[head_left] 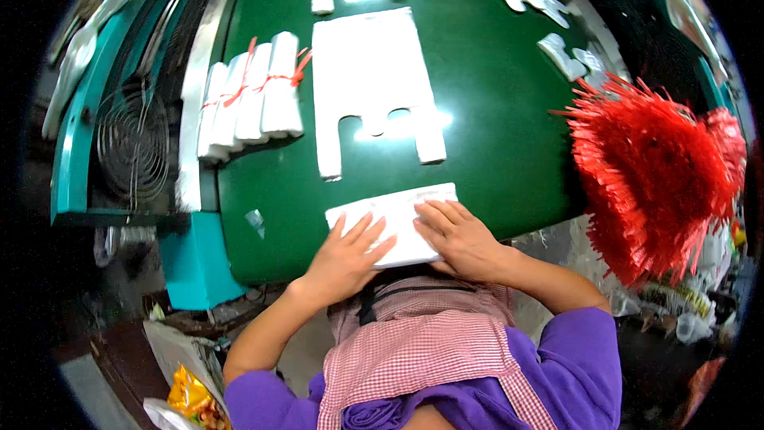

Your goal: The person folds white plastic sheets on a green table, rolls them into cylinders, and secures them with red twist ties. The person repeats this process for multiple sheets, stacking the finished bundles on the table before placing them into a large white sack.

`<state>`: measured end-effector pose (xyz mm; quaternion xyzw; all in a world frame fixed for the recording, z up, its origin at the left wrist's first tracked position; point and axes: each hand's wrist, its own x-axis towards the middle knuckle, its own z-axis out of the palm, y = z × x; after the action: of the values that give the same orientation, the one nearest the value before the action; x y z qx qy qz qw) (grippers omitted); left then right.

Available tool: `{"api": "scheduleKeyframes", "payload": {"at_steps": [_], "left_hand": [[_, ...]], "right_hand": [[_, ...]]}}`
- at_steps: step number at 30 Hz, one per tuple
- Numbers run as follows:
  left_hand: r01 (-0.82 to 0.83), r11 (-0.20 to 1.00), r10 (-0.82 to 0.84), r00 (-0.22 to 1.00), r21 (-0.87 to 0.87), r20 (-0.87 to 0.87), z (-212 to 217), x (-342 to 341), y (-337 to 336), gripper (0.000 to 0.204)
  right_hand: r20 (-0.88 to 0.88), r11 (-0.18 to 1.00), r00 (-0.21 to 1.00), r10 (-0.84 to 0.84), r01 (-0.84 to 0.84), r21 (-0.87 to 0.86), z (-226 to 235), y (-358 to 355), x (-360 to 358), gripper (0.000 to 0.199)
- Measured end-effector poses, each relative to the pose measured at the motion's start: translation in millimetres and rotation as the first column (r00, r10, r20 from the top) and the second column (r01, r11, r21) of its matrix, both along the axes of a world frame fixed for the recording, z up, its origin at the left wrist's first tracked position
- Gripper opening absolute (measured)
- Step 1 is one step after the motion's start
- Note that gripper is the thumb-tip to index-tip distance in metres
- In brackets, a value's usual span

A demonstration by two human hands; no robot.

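Both hands, left hand [344, 259] and right hand [458, 239], press flat, no grip, on folded white bags [394, 219], tied bundles [251, 95] beyond.

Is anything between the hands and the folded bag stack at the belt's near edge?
No. Both the left hand and right hand lie flat on the folded stack, with nothing visible between. The flat bag and tied bundles lie farther up the belt, apart from it.
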<state>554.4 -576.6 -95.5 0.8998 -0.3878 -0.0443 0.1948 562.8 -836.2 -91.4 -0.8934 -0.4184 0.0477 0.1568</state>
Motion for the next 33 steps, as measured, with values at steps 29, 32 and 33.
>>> {"api": "scheduleKeyframes", "payload": {"at_steps": [29,32,33], "left_hand": [[-0.807,0.397,-0.088,0.44,-0.437,-0.894,-29.6,-31.6,17.9,0.033],[-0.84,0.285,-0.273,0.391,-0.463,-0.879,-36.5,-33.8,17.2,0.034],[-0.846,0.271,-0.312,0.374,-0.459,-0.873,-36.0,-30.4,14.3,0.035]], "right_hand": [[-0.847,-0.695,0.523,-0.095,0.574,0.433,-55.5,-57.5,139.0,0.025],[-0.831,-0.766,0.547,-0.096,0.492,0.412,-71.9,-117.1,154.8,0.021],[-0.824,-0.781,0.563,-0.066,0.485,0.394,-76.5,-132.6,165.1,0.019]]}}
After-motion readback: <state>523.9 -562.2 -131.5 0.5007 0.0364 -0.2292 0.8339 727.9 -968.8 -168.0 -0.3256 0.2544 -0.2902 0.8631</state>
